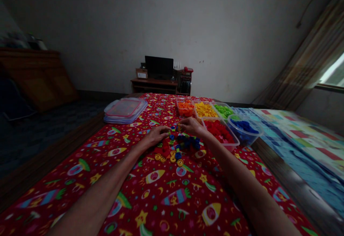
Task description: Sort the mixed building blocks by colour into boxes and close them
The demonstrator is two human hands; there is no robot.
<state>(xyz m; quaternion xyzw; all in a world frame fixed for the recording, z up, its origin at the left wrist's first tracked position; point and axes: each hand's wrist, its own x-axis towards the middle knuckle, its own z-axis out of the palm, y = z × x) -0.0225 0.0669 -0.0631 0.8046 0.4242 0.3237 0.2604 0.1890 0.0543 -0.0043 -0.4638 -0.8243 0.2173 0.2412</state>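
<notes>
My left hand is closed, its fingertips at the left edge of a cluster of small plastic building blocks. What it grips, if anything, is too small to name. Across from it, my right hand pinches a small yellow building block. Between and below the hands lie joined pieces: dark blue blocks, red blocks, a light green block and several yellow wheel-like pieces. The dim light hides how they connect.
Open tubs hold orange pieces, yellow pieces, green pieces, red pieces and blue pieces, right of the hands. Stacked lids lie back left. A red patterned cloth covers the table; a bed adjoins at right.
</notes>
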